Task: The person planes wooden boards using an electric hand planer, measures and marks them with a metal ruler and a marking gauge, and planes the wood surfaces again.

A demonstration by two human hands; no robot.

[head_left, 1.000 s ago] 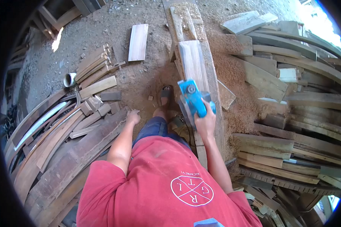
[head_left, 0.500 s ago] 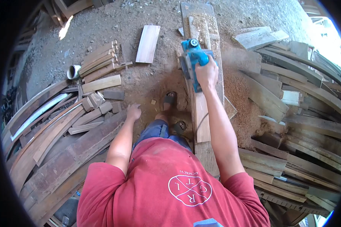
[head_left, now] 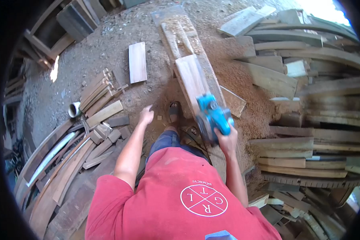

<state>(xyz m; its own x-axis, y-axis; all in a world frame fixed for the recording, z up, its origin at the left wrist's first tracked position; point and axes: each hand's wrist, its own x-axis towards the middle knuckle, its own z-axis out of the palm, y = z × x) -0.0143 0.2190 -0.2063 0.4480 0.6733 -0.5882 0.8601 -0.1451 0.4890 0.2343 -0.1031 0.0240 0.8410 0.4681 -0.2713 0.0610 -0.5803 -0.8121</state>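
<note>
My right hand (head_left: 227, 140) is wrapped round the rear handle of a blue electric planer (head_left: 213, 113). The planer sits near the close end of a pale board (head_left: 192, 76), which lies on a long plank bench (head_left: 212, 72) dusted with shavings. I cannot see the planer's underside. To the left of the bench, my left hand (head_left: 146, 115) hangs in the air with nothing in it, one finger stretched out and the others loosely bent. Another pale board (head_left: 138, 63) lies on the ground ahead of it.
Stacked timber (head_left: 288, 148) lines the right side, beside a heap of wood shavings (head_left: 252, 96). On the left are curved planks (head_left: 64, 160), small sticks (head_left: 96, 92) and a white pipe piece (head_left: 74, 109). A wood offcut (head_left: 233, 101) rests against the bench's right side.
My right hand has drawn the planer back along the bench towards my body, uncovering the pale board's far part. My left hand has risen slightly, a finger now extended. The view has turned.
</note>
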